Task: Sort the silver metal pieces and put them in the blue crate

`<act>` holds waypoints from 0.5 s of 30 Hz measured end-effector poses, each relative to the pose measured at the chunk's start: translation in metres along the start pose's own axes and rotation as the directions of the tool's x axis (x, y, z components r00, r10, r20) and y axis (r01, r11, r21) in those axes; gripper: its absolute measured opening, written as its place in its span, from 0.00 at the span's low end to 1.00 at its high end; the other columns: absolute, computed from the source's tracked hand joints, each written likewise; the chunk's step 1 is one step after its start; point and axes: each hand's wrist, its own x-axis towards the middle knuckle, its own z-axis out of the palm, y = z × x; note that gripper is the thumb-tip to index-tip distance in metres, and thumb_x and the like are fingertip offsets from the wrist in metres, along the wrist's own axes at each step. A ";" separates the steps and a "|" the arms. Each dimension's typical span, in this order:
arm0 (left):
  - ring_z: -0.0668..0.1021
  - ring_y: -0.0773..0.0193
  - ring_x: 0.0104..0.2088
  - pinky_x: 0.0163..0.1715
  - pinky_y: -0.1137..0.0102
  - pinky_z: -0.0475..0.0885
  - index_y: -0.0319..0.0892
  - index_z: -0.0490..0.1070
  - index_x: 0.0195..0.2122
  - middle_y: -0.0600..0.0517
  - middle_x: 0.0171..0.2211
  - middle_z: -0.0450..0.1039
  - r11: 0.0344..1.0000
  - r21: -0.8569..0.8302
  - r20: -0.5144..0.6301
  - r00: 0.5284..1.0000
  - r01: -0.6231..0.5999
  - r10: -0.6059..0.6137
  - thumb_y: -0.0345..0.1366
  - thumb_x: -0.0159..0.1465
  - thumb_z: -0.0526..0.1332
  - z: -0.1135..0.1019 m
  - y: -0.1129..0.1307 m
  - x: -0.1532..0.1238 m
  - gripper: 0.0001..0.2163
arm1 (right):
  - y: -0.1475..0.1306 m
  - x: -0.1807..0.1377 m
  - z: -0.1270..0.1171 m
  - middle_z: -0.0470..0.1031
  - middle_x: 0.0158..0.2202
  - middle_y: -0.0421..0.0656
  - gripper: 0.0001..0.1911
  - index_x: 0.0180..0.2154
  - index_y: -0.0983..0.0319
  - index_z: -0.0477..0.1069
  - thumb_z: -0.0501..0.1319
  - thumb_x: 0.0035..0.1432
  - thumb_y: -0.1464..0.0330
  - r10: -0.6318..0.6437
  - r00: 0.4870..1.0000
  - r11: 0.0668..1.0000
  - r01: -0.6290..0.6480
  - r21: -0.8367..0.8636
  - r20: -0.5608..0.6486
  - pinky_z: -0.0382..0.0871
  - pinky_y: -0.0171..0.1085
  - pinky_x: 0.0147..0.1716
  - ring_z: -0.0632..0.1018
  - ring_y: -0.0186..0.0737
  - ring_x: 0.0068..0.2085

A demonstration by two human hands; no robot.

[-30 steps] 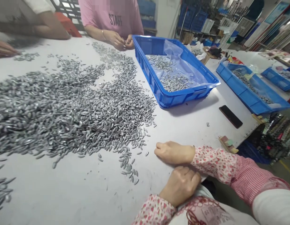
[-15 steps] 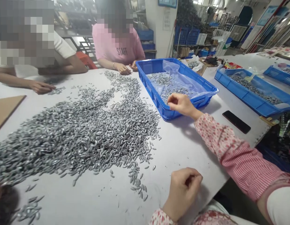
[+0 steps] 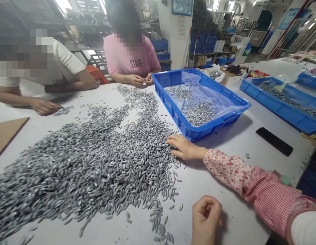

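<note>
A wide heap of small silver-grey, spindle-shaped metallic pieces [image 3: 104,163] spreads across the white table. At its right edge my right hand [image 3: 183,146] lies palm down, fingers stretched out and touching the pieces. Just behind that hand stands a blue plastic crate [image 3: 170,103] lined with clear film, with two patches of the same pieces inside. My left hand [image 3: 206,216] is near the front of the table, its fingers curled into a loose fist. Whatever may be inside the fist is hidden.
Across the table, a person in a pink shirt [image 3: 133,58] holds both hands together beside the crate. Another person's hand [image 3: 47,106] rests by the heap's far left. A phone [image 3: 274,141], another blue crate [image 3: 280,102] and a brown board [image 3: 7,134] are on the table.
My right hand has moved from over the crate's near rim down and left to the heap, its fingers opening out. My left hand stays curled. The view has shifted slightly.
</note>
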 end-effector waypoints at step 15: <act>0.64 0.72 0.19 0.22 0.76 0.57 0.37 0.72 0.31 0.57 0.18 0.61 0.985 -0.107 0.247 0.963 0.135 -0.105 0.60 0.54 0.68 0.002 0.003 -0.002 0.26 | -0.020 -0.043 0.025 0.67 0.61 0.45 0.18 0.55 0.59 0.69 0.58 0.63 0.66 -0.373 0.901 0.928 0.359 0.105 0.223 0.52 0.51 0.64 0.57 0.48 0.66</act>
